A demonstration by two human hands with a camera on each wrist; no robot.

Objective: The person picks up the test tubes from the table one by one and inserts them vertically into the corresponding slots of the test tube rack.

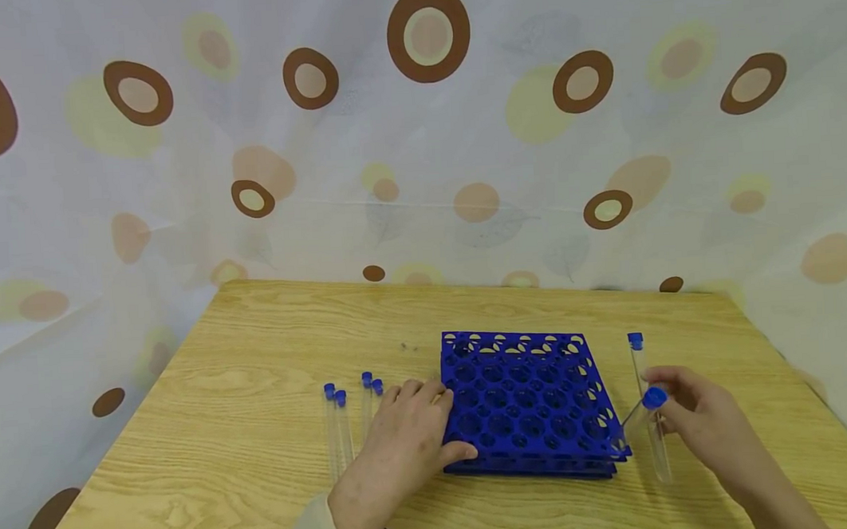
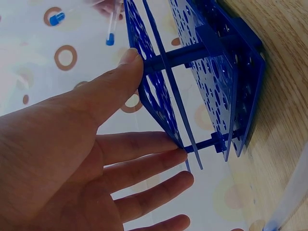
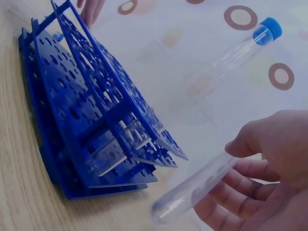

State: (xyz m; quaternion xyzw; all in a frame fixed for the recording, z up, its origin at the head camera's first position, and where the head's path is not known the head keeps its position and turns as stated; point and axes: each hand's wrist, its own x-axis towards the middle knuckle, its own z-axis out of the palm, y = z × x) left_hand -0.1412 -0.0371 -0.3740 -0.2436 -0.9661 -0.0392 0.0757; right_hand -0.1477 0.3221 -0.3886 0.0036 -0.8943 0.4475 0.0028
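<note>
My right hand (image 1: pixel 705 417) pinches a clear, blue-capped test tube (image 3: pixel 185 192) between thumb and fingers, just right of the blue test tube rack (image 1: pixel 527 463). The tube stands nearly upright in the head view. Another capped test tube (image 3: pixel 226 62) sits tilted in the rack's right front corner, its rounded bottom visible between the plates. My left hand (image 1: pixel 407 437) touches the rack's left end, thumb (image 2: pixel 127 65) against the top plate's edge and fingers (image 2: pixel 149 142) mostly straight. Left of that hand lie several blue-capped test tubes (image 1: pixel 344 428), partly hidden by it.
The rack stands on a wood-grain table (image 1: pixel 256 369). Behind it hangs a white curtain (image 1: pixel 359 140) with brown and yellow circles. Tiny dark specks (image 1: pixel 403 345) lie on the table behind the left hand.
</note>
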